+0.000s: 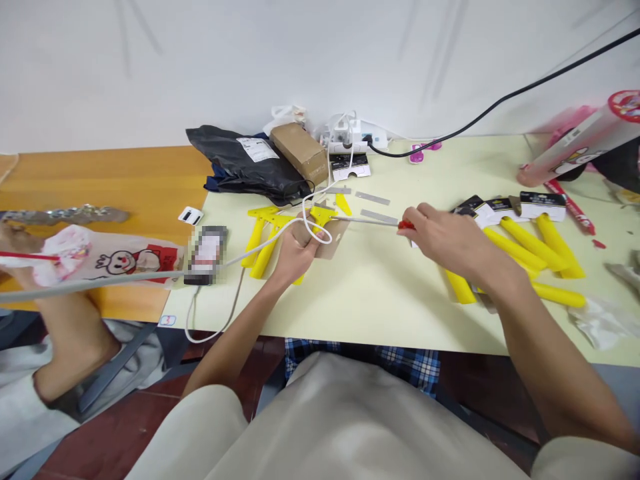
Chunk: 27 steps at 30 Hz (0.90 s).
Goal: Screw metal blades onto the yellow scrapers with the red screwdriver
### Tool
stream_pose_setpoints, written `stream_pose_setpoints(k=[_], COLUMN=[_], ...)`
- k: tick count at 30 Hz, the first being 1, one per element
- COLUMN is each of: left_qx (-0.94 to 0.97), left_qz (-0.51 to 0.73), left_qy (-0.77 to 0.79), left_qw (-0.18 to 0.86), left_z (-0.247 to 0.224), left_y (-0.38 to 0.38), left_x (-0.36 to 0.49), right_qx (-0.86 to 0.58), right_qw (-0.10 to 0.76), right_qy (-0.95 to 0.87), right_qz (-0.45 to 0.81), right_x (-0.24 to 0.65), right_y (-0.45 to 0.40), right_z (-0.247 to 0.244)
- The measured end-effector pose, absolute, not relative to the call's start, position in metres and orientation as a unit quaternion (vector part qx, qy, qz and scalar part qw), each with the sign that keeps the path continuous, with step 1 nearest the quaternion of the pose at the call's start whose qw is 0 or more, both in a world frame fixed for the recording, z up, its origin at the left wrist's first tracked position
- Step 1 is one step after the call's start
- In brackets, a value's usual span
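Observation:
My left hand (296,253) is closed around a yellow scraper (323,215), whose head sticks out above the fingers. My right hand (440,233) grips the red handle of a screwdriver (370,221). Its long shaft points left and its tip meets the scraper's head. Beside the left hand lie more yellow scrapers (257,240). A flat greyish-brown plate (333,243) shows at the left fingers; whether it is joined to the scraper I cannot tell. Flat metal blades (373,198) and a small yellow piece (343,203) lie behind the shaft.
Yellow handles with card tags (543,250) lie at right, partly under my right arm. A white cable (260,248) loops across my left hand. Behind are a black parcel bag (245,163), a brown box (300,152) and a power strip (375,137). A phone (206,255) and another person's arm (75,327) are at left.

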<state>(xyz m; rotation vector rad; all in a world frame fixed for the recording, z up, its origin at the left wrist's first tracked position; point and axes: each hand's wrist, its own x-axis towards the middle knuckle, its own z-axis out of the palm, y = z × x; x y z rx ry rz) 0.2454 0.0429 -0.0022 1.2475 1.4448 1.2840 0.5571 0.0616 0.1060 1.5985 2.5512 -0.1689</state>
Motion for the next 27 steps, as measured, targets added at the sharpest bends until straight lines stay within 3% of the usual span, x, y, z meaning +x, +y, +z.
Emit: stream_pose_setpoints(k=[4, 9, 13, 19, 23, 27], left_qx=[0.489, 0.497, 0.524, 0.569, 0.581, 0.568], left_qz=[0.503, 0.486, 0.438, 0.393, 0.370, 0.377], left_qy=[0.577, 0.574, 0.580, 0.581, 0.580, 0.587], left_qw=[0.418, 0.432, 0.443, 0.429, 0.433, 0.437], left_z=[-0.007, 0.002, 0.015, 0.026, 0.028, 0.029], left_y=[0.025, 0.011, 0.002, -0.003, -0.005, -0.006], left_x=[0.243, 0.250, 0.257, 0.255, 0.252, 0.252], right_qx=[0.563, 0.523, 0.579, 0.524, 0.581, 0.560], right_qw=[0.039, 0.020, 0.075, 0.030, 0.060, 0.016], right_qy=[0.817, 0.850, 0.811, 0.851, 0.811, 0.829], right_qz=[-0.120, -0.058, -0.022, 0.002, 0.003, 0.006], right_x=[0.570, 0.581, 0.583, 0.585, 0.585, 0.582], right_y=[0.028, -0.003, -0.021, -0.035, -0.039, -0.042], right_z=[0.071, 0.041, 0.032, 0.018, 0.005, 0.001])
